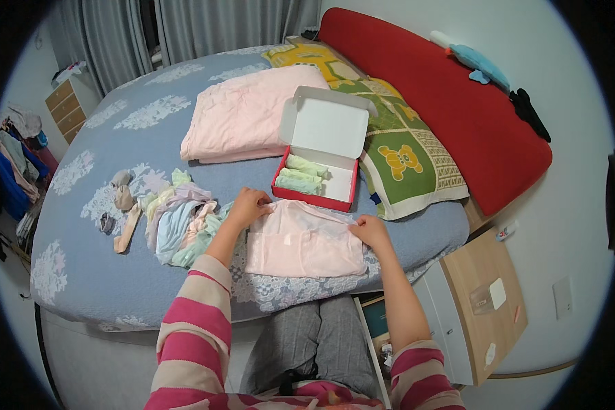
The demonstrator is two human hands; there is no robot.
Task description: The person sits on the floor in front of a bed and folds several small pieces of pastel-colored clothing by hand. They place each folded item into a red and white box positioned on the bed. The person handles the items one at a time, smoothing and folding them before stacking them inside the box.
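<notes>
A thin pale pink garment lies spread flat near the bed's front edge; its exact kind is hard to make out. My left hand pinches its far left corner. At the far right corner, my right hand grips the fabric between thumb and fingers. Just beyond the garment stands an open red box with its white lid raised. Rolled light green cloths fill the box's left part. To the left of my left hand is a loose heap of pastel garments.
A folded pink quilt lies behind the box. Green and yellow pillows rest against the red headboard. Small beige and grey cloth pieces lie left of the heap. A nightstand with an open drawer stands at my right.
</notes>
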